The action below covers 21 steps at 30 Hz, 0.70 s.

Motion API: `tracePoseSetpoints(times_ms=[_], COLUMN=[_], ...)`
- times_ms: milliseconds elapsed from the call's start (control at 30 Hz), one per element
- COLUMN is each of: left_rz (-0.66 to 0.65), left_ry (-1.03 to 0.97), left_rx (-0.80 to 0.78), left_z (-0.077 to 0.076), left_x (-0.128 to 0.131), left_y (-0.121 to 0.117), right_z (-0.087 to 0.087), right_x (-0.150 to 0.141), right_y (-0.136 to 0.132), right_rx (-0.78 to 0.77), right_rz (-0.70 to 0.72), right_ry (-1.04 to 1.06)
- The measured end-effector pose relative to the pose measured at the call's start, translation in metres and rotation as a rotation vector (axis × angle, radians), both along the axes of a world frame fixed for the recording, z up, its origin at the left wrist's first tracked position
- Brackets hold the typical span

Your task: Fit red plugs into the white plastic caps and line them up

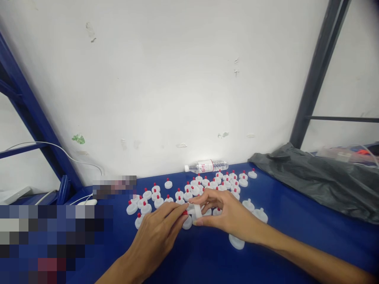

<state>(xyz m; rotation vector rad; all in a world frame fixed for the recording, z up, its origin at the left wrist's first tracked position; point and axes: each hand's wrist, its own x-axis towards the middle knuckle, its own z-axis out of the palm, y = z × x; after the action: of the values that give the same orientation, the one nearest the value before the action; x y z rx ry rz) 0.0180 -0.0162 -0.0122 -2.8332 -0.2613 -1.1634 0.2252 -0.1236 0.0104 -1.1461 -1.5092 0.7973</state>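
Between my two hands is a white plastic screw cap (198, 212) with a nozzle, turned on its side so the nozzle points left. My right hand (220, 209) grips the cap's rim between thumb and fingers. At the nozzle's end, the fingers of my left hand (161, 225) are closed on a small red tip (185, 212). Around and behind the hands stand many white caps with red tips (147, 193). By my right wrist are a few white caps without red tips (260, 215), and one more (237, 241) lies below my right forearm.
A clear plastic bottle (207, 166) lies on its side along the wall at the back of the blue table (189, 260). Black plastic sheeting (314, 181) covers the right side. White cables (79, 161) and a blue metal frame (38, 106) are at left.
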Motion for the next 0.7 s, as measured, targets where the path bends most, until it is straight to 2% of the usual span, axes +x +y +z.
tracePoseSetpoints(times_ms=[167, 333, 567, 700], left_rz=[-0.006, -0.031, -0.053, -0.048], left_ry=[0.089, 0.136, 0.085, 0.094], left_rx=[-0.032, -0.079, -0.194, -0.242], left_z=[0.004, 0.008, 0.007, 0.006], left_x=[0.0, -0.003, -0.005, -0.005], left_y=[-0.004, -0.013, -0.02, -0.021], right_z=[-0.005, -0.003, -0.007, -0.006], right_x=[-0.002, -0.003, -0.01, -0.011], right_y=[0.001, -0.003, -0.006, -0.008], right_rx=[0.087, 0.085, 0.13, 0.182], right_rz=[-0.03, -0.035, -0.088, -0.089], right_ry=[-0.029, -0.098, -0.157, -0.267])
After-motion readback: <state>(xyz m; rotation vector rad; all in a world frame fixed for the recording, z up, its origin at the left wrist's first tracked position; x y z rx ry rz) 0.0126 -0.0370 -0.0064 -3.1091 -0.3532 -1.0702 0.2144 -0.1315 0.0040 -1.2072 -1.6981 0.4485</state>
